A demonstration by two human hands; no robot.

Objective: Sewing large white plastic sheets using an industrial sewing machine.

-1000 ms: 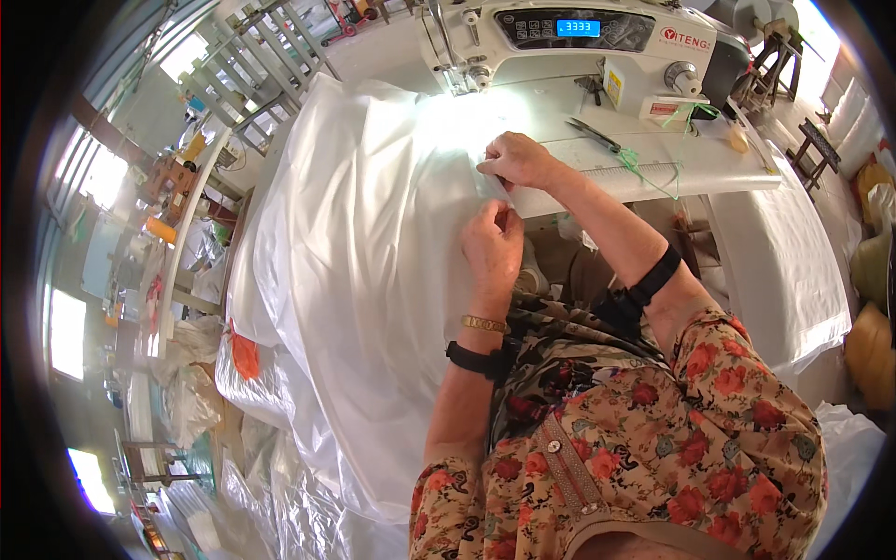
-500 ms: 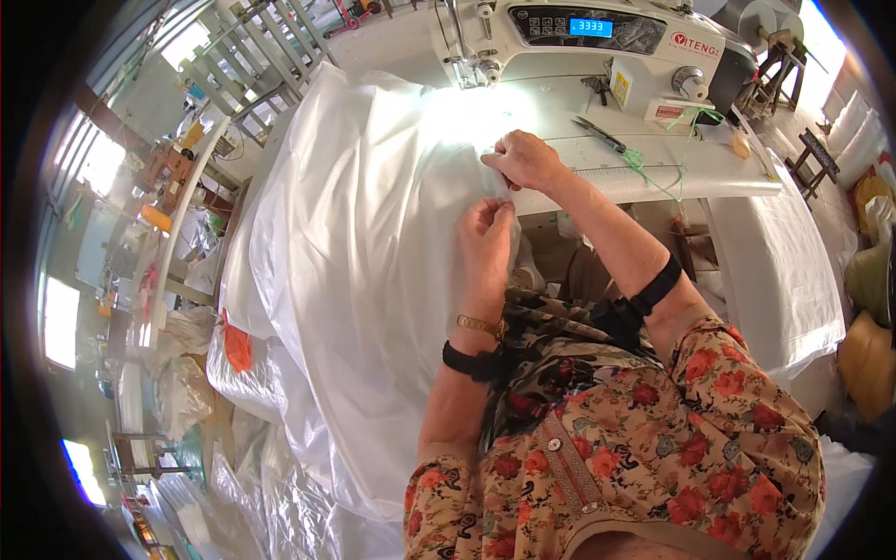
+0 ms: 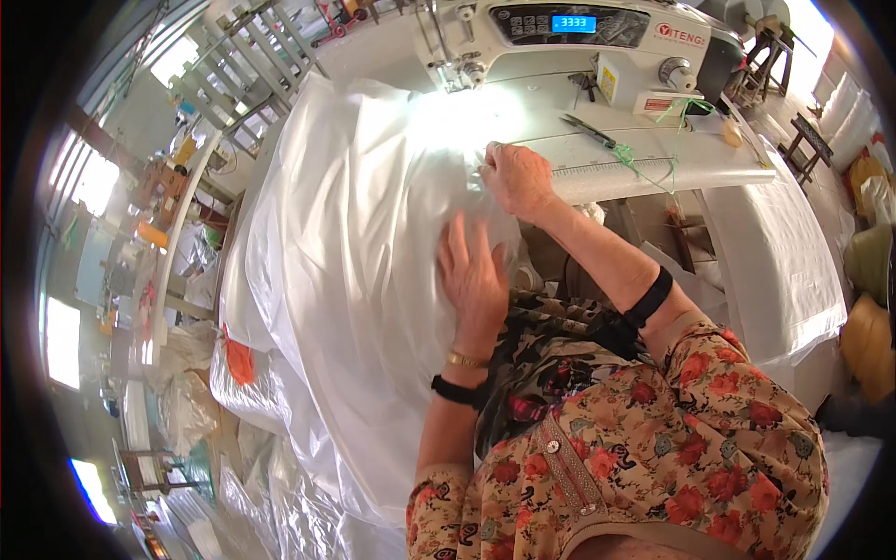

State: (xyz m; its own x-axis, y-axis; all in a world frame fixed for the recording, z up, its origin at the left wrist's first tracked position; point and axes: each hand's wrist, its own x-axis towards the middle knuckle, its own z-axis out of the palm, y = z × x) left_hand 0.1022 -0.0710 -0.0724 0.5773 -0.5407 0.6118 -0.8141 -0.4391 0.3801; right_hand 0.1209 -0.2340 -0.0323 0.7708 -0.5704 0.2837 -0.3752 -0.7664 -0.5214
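Note:
A large sheet of white, thin, shiny material (image 3: 345,252) drapes over the table and down its near edge. My left hand (image 3: 473,266) lies on it with fingers spread, slightly blurred. Farther up, at the sheet's right edge, my right hand (image 3: 519,179) is closed, its fingertips pinching the edge of the sheet. Beyond it stands a white sewing machine (image 3: 579,47) with a lit blue display; its needle area (image 3: 459,75) sits above the brightly lit sheet. Glare hides the detail of the material there.
Thread snips (image 3: 588,131) lie on the table right of my right hand, beside tangled green string (image 3: 644,168). A small black tool (image 3: 584,86) is near the machine's base. White sheeting (image 3: 770,252) hangs at the right. An orange-red scrap (image 3: 239,359) is at the left.
My left hand has let go of the sheet's edge, opened and moved slightly left and down to lie on it. The right hand stays closed at the edge, shifted slightly.

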